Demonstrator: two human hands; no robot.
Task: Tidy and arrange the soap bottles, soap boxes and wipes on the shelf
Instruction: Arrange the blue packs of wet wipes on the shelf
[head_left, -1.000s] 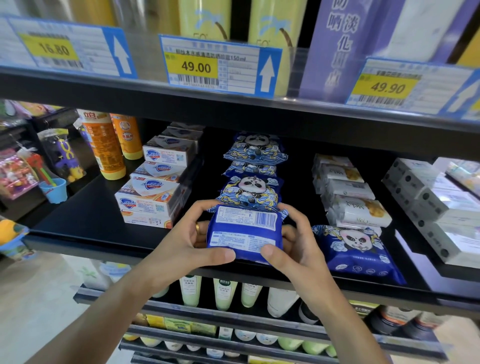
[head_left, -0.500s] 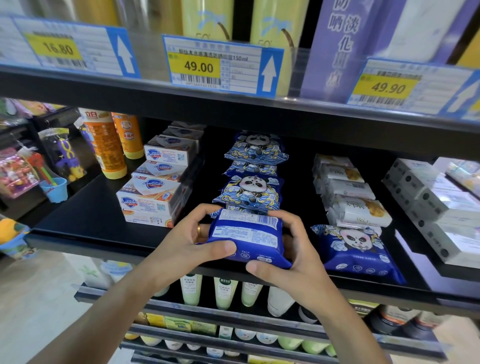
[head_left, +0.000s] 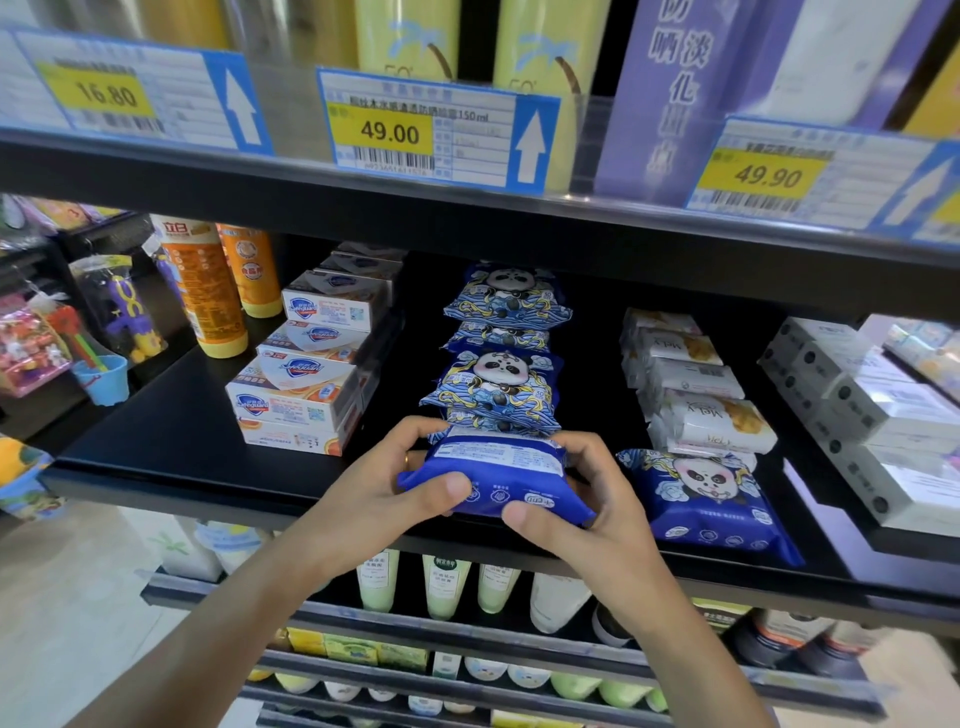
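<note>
1. left hand (head_left: 384, 488) and right hand (head_left: 582, 499) both grip the blue wipes pack (head_left: 498, 478), back label up, between them at the shelf (head_left: 171, 457) front.
2. just beyond the fingers sits the panda wipes row (head_left: 493, 384); turn the pack face up, then set it squarely in line.

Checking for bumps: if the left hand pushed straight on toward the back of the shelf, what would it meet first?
Probably the front blue panda-print wipes pack of the row behind the held blue wipes pack; depth is unclear.
</note>
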